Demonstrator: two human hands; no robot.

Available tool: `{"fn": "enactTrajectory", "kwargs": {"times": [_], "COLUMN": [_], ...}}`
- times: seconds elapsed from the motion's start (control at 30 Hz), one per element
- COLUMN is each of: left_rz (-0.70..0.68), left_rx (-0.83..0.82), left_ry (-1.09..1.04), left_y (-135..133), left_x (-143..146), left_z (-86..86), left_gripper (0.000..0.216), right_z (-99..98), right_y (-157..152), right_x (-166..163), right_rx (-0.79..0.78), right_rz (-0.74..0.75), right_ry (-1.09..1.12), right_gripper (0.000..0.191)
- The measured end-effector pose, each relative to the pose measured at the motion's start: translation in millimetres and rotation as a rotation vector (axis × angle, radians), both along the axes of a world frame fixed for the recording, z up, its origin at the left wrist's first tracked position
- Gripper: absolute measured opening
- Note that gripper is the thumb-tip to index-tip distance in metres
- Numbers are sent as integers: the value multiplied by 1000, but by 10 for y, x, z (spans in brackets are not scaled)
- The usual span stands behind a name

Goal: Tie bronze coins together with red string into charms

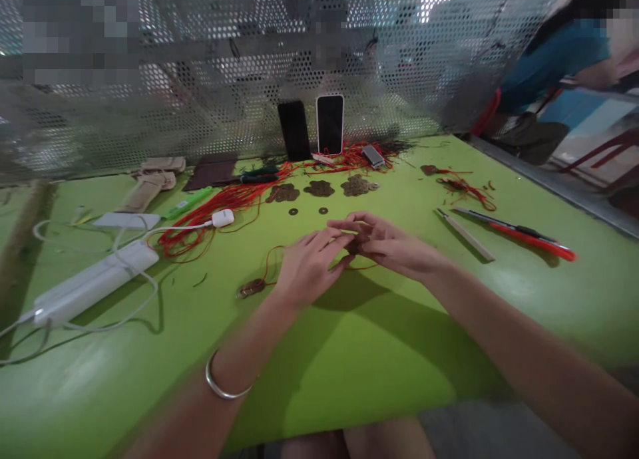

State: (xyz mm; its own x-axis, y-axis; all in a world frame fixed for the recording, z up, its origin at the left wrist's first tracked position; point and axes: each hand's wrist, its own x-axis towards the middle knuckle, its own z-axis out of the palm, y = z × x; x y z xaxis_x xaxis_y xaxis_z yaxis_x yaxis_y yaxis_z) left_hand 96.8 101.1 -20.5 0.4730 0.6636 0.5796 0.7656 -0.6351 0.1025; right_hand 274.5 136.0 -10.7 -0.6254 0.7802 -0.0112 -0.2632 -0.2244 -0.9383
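Observation:
My left hand (312, 263) and my right hand (397, 246) meet above the middle of the green table (349, 379). Between their fingertips they pinch some dark, round coins (353, 245), partly covered by the fingers. A thin red cord (367, 267) runs out below my right hand. To the left of my left hand, a short row of overlapping coins (252, 287) lies on the table with red cord attached. Just beyond the hands are two single coins with holes, one left (293, 211) and one right (323, 211). Three coin piles (319, 189) lie farther back.
Two phones (330, 124) lean on the perforated metal screen (224, 113). Red cord bundles (219, 213) spread behind the left side. A white power strip (97, 283) with cables lies left. A red utility knife (529, 233) and tweezers-like strip (466, 235) lie right. Another person sits far right.

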Motion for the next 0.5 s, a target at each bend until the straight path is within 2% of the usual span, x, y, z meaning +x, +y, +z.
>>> {"fn": "enactTrajectory", "kwargs": {"times": [0.23,0.43,0.5], "left_rz": [-13,68,93], "left_rx": [5,58,45], "left_ry": [-111,-244,-246], "left_y": [5,-43,-49], "left_x": [27,53,56], "left_z": [-59,-22,-18], "left_gripper": [18,18,19], "right_z": [-18,-17,-23], "right_y": [-22,21,44], "right_x": [13,18,21], "right_rx": [-63,-3,34], "right_rz": [13,-31,-55], "right_ry": [-11,-187,-276], "right_gripper": [42,20,21]}}
